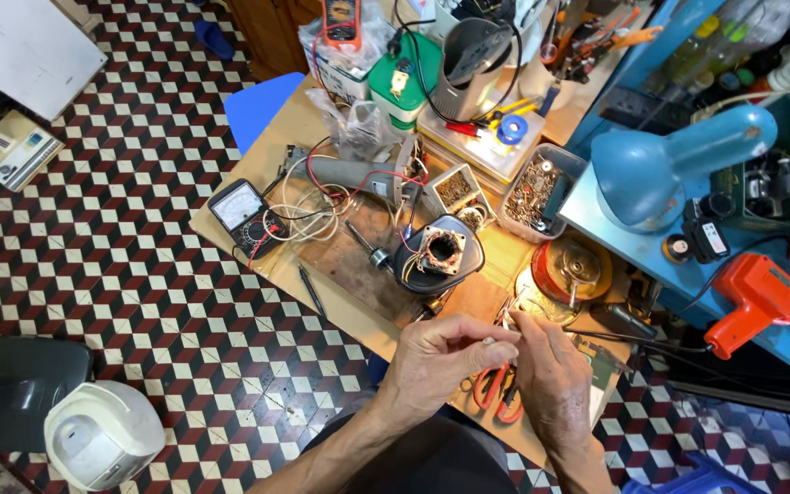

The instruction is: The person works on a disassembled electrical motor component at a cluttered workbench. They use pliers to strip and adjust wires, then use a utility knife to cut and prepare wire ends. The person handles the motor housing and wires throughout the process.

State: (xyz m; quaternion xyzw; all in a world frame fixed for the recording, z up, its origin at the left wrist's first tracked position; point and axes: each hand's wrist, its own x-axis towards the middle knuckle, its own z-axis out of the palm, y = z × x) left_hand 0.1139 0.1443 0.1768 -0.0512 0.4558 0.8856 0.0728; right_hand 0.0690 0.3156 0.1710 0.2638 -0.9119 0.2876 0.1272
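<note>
The two hands met over the near edge of the bench (322,284), the left hand (441,352) just beside the right hand (550,375), with scissors (497,389) lying under them. Behind the hands sat an opened motor housing (439,256). A meter (247,217) lay at the bench's left corner, a tray of small parts (537,190) farther back on the right, and a desk lamp (660,165) right of that.

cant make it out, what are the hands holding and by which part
Both hands, left hand and right hand, pinch something small between fingertips; what it is cannot be told.
</note>
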